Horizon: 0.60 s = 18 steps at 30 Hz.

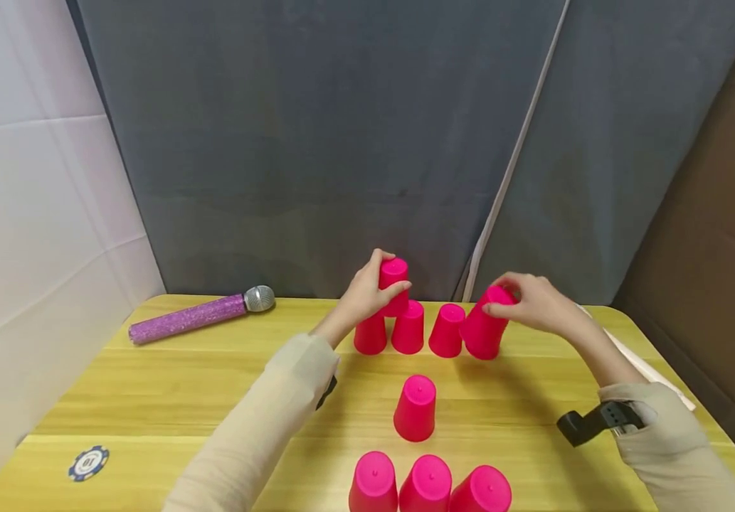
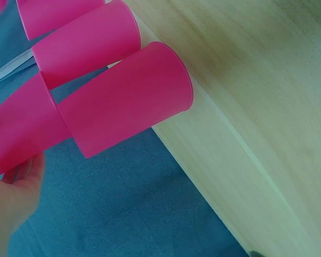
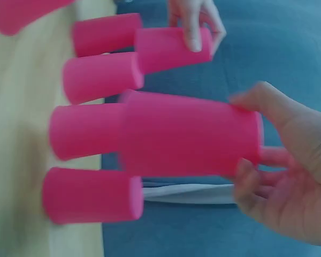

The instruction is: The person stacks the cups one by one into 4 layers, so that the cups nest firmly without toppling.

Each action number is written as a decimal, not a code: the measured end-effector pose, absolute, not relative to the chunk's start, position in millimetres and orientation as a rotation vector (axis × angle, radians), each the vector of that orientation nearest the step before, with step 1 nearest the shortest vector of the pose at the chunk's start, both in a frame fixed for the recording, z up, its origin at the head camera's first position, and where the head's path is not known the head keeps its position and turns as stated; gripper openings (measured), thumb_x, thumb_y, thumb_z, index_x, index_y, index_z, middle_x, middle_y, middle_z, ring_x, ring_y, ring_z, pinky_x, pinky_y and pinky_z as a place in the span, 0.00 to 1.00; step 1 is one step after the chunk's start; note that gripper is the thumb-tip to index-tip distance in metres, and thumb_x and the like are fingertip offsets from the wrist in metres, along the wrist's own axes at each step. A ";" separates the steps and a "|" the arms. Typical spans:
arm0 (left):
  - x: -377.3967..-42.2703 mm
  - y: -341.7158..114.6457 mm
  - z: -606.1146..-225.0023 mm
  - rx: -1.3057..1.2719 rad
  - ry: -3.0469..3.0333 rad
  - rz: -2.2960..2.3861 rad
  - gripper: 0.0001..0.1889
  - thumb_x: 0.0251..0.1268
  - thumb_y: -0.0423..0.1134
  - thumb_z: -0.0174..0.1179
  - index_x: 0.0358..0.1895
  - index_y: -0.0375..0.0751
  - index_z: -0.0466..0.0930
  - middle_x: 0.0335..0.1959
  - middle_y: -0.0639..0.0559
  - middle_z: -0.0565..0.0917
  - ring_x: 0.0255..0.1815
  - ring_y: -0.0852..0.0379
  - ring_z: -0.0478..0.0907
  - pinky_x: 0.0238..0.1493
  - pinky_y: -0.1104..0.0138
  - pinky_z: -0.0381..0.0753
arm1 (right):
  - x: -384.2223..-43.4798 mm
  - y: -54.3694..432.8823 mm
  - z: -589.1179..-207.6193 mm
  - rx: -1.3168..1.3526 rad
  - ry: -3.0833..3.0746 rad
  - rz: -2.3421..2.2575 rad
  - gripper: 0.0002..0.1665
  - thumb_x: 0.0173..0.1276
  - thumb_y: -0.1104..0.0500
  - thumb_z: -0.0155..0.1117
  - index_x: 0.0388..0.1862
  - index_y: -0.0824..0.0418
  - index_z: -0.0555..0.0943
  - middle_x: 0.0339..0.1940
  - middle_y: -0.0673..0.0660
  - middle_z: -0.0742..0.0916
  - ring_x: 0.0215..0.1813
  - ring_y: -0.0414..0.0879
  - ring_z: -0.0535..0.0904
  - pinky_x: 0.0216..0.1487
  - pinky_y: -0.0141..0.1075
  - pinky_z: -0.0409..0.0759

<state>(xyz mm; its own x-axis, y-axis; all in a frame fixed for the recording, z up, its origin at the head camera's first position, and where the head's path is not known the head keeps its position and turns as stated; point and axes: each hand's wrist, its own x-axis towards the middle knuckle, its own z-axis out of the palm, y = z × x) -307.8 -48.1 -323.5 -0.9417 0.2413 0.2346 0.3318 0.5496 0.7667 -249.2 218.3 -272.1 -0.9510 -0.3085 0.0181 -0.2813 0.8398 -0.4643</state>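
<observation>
My left hand [image 1: 363,290] grips a pink cup [image 1: 395,290] turned upside down, its rim right at the bases of two upturned cups in the back row. In the left wrist view, this gripped cup [image 2: 21,126] sits against the bases of the pair below. My right hand [image 1: 536,307] holds another upturned pink cup [image 3: 190,135] by its base end, tilted in the head view. That cup overlaps the right end of the back row, where the right wrist view shows a fourth row cup [image 3: 91,195] and a third cup [image 3: 83,131].
A single upturned cup [image 1: 415,409] stands in front of the row. Nearer still are three more cups [image 1: 430,483] side by side. On the wooden table [image 1: 226,398] lie a purple microphone [image 1: 197,316] at the back left and a poker chip [image 1: 88,464] at the front left.
</observation>
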 end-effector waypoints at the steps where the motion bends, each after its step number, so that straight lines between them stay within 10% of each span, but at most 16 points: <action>1: -307.9 -47.9 -323.4 -0.499 -2.672 -1.353 0.29 0.54 0.42 0.64 0.56 0.45 0.59 0.50 0.46 0.74 0.50 0.50 0.75 0.44 0.61 0.82 | -253.0 216.3 -269.9 -0.438 3.000 -0.782 0.28 0.57 0.53 0.65 0.51 0.70 0.71 0.42 0.65 0.82 0.39 0.52 0.78 0.37 0.41 0.82; 18: -306.1 -48.5 -327.9 -0.516 -2.624 -1.373 0.28 0.54 0.41 0.64 0.56 0.45 0.60 0.48 0.46 0.76 0.47 0.51 0.77 0.42 0.62 0.82 | -286.9 199.0 -290.6 -0.208 3.116 -0.834 0.33 0.59 0.49 0.64 0.56 0.66 0.66 0.46 0.67 0.79 0.44 0.58 0.77 0.41 0.44 0.82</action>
<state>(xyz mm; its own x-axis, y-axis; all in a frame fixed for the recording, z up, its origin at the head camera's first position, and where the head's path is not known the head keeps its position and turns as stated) -306.1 -48.5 -327.9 -0.9322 0.2367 0.2738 0.3599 0.5262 0.7704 -286.9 199.0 -290.6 -0.9877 -0.1005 0.1201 -0.1471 0.8589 -0.4906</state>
